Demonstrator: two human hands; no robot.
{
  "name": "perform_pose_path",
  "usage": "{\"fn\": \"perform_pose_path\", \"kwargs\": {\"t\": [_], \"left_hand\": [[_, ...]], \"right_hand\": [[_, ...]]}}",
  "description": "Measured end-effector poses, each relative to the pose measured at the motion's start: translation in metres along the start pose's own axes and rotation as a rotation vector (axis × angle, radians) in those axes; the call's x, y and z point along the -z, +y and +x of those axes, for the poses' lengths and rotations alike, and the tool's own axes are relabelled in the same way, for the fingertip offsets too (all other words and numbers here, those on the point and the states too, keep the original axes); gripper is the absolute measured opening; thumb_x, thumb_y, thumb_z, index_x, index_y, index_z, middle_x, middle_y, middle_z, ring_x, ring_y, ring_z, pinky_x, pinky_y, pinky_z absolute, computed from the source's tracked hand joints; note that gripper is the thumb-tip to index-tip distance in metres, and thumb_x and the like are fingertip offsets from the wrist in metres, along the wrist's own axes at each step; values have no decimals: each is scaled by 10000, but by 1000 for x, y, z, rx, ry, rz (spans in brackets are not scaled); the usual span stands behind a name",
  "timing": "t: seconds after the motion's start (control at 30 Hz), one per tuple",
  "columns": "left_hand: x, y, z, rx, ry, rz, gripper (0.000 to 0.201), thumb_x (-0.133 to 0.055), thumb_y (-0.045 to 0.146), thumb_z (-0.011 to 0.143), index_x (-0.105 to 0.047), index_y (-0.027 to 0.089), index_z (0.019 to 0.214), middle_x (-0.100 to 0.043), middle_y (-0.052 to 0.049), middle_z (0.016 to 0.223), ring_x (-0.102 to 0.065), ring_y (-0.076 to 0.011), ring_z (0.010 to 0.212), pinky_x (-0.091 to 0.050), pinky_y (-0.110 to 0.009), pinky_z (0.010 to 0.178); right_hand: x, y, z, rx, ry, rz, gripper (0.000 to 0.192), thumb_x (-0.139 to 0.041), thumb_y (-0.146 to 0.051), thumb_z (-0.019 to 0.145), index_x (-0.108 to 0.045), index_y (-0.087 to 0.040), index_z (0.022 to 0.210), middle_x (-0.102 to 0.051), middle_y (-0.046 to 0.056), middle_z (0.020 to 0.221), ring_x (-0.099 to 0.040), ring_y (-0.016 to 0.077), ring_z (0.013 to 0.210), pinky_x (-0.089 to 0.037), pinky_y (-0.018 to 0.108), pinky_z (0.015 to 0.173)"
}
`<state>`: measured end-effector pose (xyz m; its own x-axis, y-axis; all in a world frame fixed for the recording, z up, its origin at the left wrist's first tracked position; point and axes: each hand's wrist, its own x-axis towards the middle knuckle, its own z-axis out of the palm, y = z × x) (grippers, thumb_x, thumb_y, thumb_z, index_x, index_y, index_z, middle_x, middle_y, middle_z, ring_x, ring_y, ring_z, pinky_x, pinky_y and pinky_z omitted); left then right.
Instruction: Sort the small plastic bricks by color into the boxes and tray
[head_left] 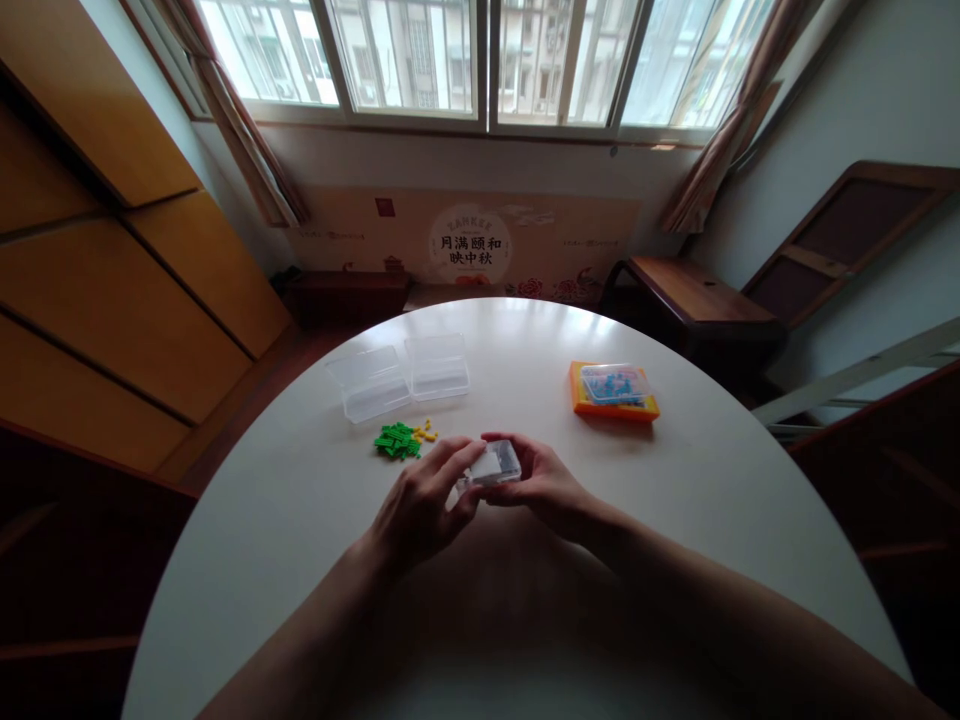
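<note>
Centrally, both hands pinch 1 small clear box (496, 464): left hand (420, 505) at its left end, right hand (544, 485) cupping its right; long axis left-right, green bricks (397, 441) beyond-left.

On the table (675, 520): small case (496, 463) at centre, between both hands; brick pile (401, 440) at 10 o'clock; open box (401, 378) behind the pile; tray (613, 390) at 2 o'clock.

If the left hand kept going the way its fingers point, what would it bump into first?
The left hand points up and right, its fingers already touching the small clear box that the right hand also holds. So it would meet that box first. The orange box lies farther along, though depth is hard to judge.
</note>
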<state>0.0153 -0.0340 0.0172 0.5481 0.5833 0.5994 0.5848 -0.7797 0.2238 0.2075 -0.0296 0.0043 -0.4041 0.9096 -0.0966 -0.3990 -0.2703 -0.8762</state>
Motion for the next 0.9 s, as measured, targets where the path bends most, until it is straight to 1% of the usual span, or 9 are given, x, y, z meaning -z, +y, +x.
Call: {"fn": "perform_pose_path", "kwargs": {"t": [0.17,0.3,0.37,0.43,0.57,0.67,0.77,0.83,0.9], "left_hand": [[1,1,1,-188,58,151,362,-512,280,876,-547,112,1195,-674,-153,1026,-671,-238,866,-567,-323,686],[2,6,5,-157,131,130,293,-499,288,892,-600,127,1115,-702,-128,944,-675,-209,792,-550,-290,656],[4,10,8,-43,129,9,258,-499,303,902,-635,150,1059,-709,-104,928,-672,-191,804,-541,-278,703],[3,13,11,146,116,-162,248,-511,335,902,-666,165,996,-712,-81,907,-666,-178,806,-528,-272,733],[-8,12,12,653,216,-596,424,-502,510,879,-668,142,748,-655,-43,658,-593,-147,575,-476,-251,549],[-18,11,11,908,323,-841,514,-545,633,799,-645,137,702,-584,-10,548,-523,-125,466,-421,-237,457],[-20,14,13,1014,359,-854,540,-582,682,739,-631,144,726,-565,8,533,-499,-118,430,-409,-232,419],[-16,16,13,1022,363,-737,539,-557,688,752,-614,155,703,-524,26,481,-474,-115,393,-389,-228,389],[-11,16,14,981,355,-557,506,-530,653,794,-609,165,685,-493,37,439,-464,-116,373,-373,-224,386]], "right_hand": [[-4,-4,-8,-13,-23,-7,694,-850,-79,496,-595,-161,1136,-673,3,853,-626,124,724,-522,251,670],[-6,-3,-13,-25,-41,51,717,-841,-81,516,-582,-173,1179,-675,-1,855,-634,130,749,-525,257,696],[-8,-2,-14,-30,-33,89,729,-836,-77,525,-571,-180,1196,-677,4,887,-638,134,778,-526,262,719],[-9,0,-14,-28,-15,116,747,-834,-77,532,-555,-193,1216,-678,7,928,-642,138,810,-525,265,740],[-13,4,-11,0,-66,89,780,-833,-69,518,-535,-207,1226,-676,20,1000,-646,156,868,-518,263,758],[-14,6,-9,43,-54,69,780,-825,-58,503,-532,-225,1206,-664,17,1039,-645,161,869,-522,268,745],[-16,7,-10,57,-20,53,725,-797,-36,499,-551,-213,1157,-657,12,1031,-641,147,841,-516,248,730],[-21,7,-12,14,-15,90,711,-758,-13,498,-555,-203,1152,-656,13,1014,-638,138,812,-509,227,701],[-29,6,-10,-42,53,220,660,-712,-22,515,-559,-194,1133,-657,17,1002,-638,139,798,-510,228,686]]}}
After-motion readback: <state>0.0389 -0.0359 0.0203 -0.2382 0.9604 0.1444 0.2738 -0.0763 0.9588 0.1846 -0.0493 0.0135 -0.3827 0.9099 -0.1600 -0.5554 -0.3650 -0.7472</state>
